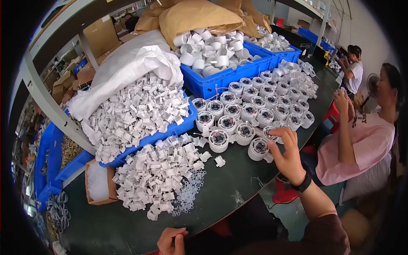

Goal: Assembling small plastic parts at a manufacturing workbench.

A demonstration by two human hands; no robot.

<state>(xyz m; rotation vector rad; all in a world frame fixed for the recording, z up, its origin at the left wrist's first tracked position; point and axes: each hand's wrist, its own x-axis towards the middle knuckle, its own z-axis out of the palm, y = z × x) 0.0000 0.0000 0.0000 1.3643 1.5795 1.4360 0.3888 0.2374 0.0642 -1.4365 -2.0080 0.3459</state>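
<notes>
My right hand (289, 157), with a dark band at the wrist, reaches over the front edge of a group of round white housings with circuit boards inside. Its thumb and forefinger are apart. The thumb tip is beside the nearest housing (258, 148), and the forefinger is over another housing (268, 132) behind it; I cannot tell whether either touches. My left hand (172, 241) is at the table's front edge with curled fingers; what they hold, if anything, is hidden. Between the hands lie a heap of small white plastic clips (148, 176) and a scatter of small translucent rings (188, 193).
A blue bin (146, 139) overflows with white clips beneath a white sack (127, 72). Behind stands a blue crate (229, 78) of white cylinders. A small carton (112, 187) sits at left on the green table (225, 187). A person in pink (361, 140) sits at right.
</notes>
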